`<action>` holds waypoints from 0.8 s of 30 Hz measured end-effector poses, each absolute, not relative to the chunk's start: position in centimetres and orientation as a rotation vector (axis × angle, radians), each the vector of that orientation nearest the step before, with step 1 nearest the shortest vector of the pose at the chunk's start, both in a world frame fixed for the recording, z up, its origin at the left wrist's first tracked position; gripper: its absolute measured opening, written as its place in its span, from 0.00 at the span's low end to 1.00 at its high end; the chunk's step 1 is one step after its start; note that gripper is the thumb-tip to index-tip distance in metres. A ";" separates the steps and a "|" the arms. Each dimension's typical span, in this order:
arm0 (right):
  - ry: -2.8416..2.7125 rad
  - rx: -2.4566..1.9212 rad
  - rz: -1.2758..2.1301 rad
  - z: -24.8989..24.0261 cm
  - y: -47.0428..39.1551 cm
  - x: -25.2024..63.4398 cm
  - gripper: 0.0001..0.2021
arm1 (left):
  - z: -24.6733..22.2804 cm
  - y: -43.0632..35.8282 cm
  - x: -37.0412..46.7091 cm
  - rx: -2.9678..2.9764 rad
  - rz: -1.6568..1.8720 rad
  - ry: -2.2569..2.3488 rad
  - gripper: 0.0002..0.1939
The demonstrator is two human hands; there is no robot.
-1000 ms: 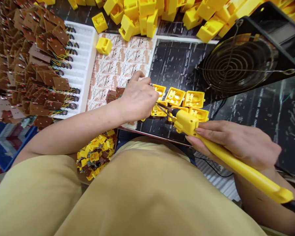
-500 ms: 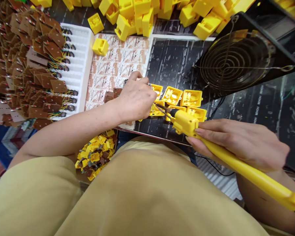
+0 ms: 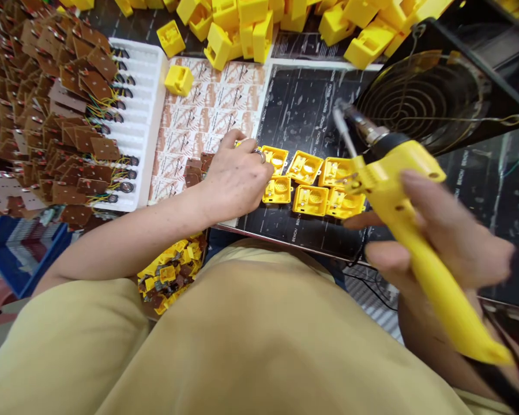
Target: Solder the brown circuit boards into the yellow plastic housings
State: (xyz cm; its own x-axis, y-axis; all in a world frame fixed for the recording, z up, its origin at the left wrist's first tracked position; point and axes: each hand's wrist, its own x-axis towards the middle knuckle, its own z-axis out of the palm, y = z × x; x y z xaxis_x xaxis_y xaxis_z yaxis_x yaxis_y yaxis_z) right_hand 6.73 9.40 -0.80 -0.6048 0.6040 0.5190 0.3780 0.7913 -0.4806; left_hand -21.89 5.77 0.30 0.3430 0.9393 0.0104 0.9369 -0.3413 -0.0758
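My right hand is wrapped round a yellow soldering gun, partly smeared by motion. Its metal tip and thin feed tube point up and left, in front of the fan. At the bench's middle, my left hand has its fingers curled over a yellow plastic case, most of it hidden under the hand. Right beside the hand, several open yellow cases stand in two rows with small metal parts inside. Brown circuit boards lie left of my left hand, partly covered by it.
A black fan with a wire guard stands at the right. Yellow housings are heaped along the back. At left, a white foam tray holds many wired brown boards. Below the bench edge sits a container of yellow parts.
My right hand has lifted the soldering gun away from the cases, up and right toward the fan. My left hand has stayed almost in place.
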 end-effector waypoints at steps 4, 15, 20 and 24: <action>-2.356 -0.527 0.235 -1.6 10.2 3.4 0.07 | -0.3 4.0 -22.6 -2.414 -0.245 -1.750 0.13; -2.527 -0.519 -0.013 -4.9 9.6 -2.3 0.08 | -1.3 1.6 -24.1 -2.455 -0.660 -1.777 0.09; -2.410 -0.579 -0.103 -5.1 8.2 -3.1 0.09 | -0.5 0.9 -25.5 -2.394 -0.727 -2.061 0.11; -2.360 -0.490 0.064 -4.0 8.7 -2.6 0.14 | -0.2 2.6 -29.2 -2.236 -1.560 -2.352 0.14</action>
State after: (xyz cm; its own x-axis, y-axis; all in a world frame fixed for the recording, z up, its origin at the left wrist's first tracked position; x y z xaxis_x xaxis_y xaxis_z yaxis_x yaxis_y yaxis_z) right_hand -2.59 8.65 -3.99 -0.6730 0.3646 0.6435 0.3291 0.9268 -0.1808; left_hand -29.24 2.57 -0.17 -0.1652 0.9613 0.2204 0.5771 -0.0870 0.8121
